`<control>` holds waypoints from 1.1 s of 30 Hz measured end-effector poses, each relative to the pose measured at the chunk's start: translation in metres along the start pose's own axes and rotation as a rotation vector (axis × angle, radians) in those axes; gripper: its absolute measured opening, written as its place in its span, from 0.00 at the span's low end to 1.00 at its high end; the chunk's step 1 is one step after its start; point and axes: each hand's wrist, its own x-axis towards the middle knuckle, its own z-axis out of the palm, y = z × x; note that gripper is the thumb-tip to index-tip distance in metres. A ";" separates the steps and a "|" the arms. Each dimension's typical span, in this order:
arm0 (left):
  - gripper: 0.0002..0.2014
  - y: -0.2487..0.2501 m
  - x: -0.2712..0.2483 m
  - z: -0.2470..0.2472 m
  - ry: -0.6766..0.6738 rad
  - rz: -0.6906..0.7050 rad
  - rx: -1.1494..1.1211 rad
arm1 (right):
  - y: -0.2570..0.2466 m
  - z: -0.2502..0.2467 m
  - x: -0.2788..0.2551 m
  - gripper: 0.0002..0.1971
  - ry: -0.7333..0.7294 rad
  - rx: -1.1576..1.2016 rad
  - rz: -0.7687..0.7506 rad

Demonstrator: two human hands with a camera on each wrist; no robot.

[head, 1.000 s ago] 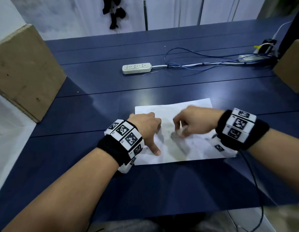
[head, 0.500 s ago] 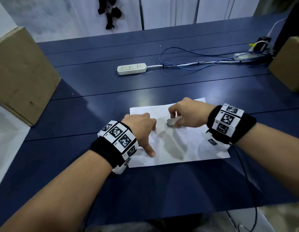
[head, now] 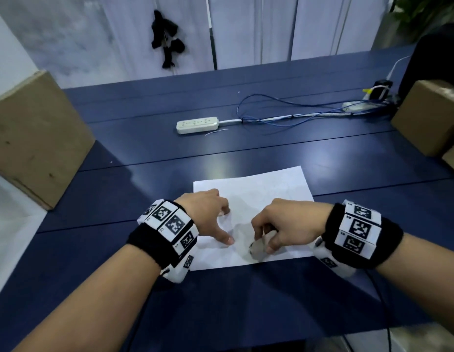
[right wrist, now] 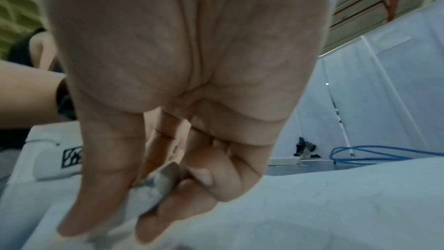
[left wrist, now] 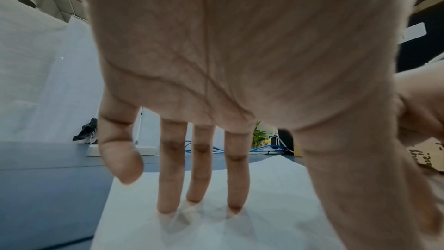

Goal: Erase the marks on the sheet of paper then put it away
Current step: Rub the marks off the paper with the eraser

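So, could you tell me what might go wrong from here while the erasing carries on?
The right hand pinches the eraser close to the near edge of the sheet of paper, while the left hand pins only the left side with straight fingertips. A hard stroke could crumple or tear the free part. The eraser looks grey and dirty, so it might smear.

Most of the eraser [right wrist: 158, 183] is hidden inside the right hand [head: 287, 227] grip, any marks on the sheet of paper [head: 259, 191] are too faint to tell, and the left cardboard box [head: 30, 138] is cut off by the frame edge.
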 end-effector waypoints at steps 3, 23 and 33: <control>0.38 -0.003 0.000 -0.004 0.070 0.000 0.050 | 0.016 -0.018 -0.010 0.13 0.151 0.048 0.092; 0.32 -0.003 0.056 -0.012 0.091 0.022 -0.080 | 0.063 -0.053 0.059 0.10 0.274 -0.045 0.175; 0.34 0.000 0.061 -0.017 0.090 0.053 -0.087 | 0.066 -0.069 0.072 0.11 0.256 -0.099 0.179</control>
